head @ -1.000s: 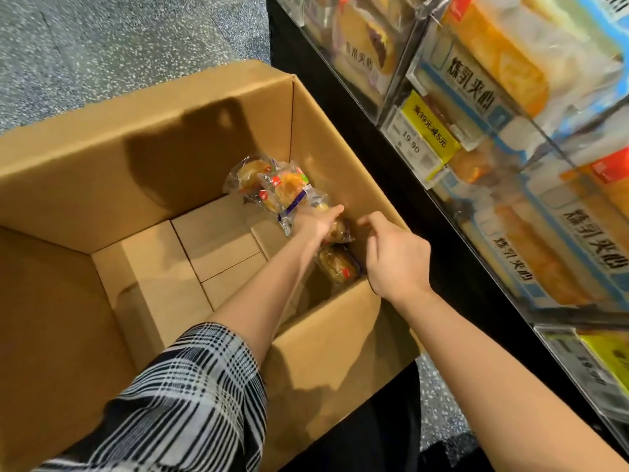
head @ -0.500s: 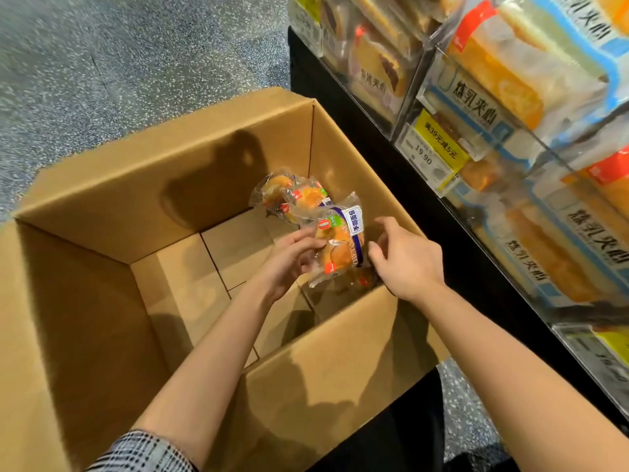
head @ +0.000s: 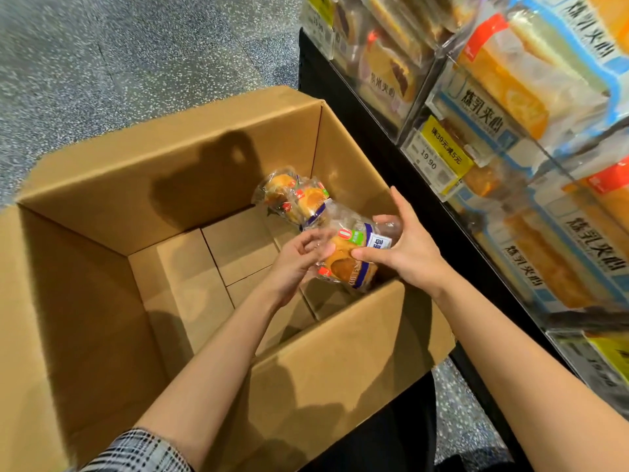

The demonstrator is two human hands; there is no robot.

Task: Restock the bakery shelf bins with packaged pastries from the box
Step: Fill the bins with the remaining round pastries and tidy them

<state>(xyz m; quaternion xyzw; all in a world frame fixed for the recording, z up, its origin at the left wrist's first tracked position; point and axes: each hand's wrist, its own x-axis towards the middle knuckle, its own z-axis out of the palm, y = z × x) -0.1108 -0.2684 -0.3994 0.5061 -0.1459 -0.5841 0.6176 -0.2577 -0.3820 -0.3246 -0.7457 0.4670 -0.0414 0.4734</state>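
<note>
Your two hands meet over the near right corner of the open cardboard box point(head: 102, 335), and both are on the same clear-wrapped pastry pack point(head: 350, 255). Your left hand point(head: 296, 264) comes up from below and to the left, its fingers curled against the pack's left edge. Your right hand point(head: 406, 248) closes on it from the right, thumb pressed across the front of the wrapper and the other fingers wrapped round the far side, so the pack is pinched between both hands. It is held tilted, above the box floor and just inside the near wall; you can see a golden bun through the film, a purple band and a white label with a red oval mark.

Two more pastry packs point(head: 294, 197) of the same sort lie deeper in the box, leaning in the far right corner where the floor meets the side wall (they overlap, and the nearer one almost touches the pack you hold). The box floor shows only its folded inner flaps.

To your right stands the black shelf unit point(head: 374, 137) with clear plastic bins point(head: 551, 253) full of bagged sandwich breads in blue-and-white wrappers. A yellow and white price tag point(head: 439, 155) reading 19.90 hangs on a bin front. Speckled grey floor point(head: 136, 56) lies beyond the box, and a plaid sleeve point(head: 136, 453) covers your left upper arm at the bottom edge
</note>
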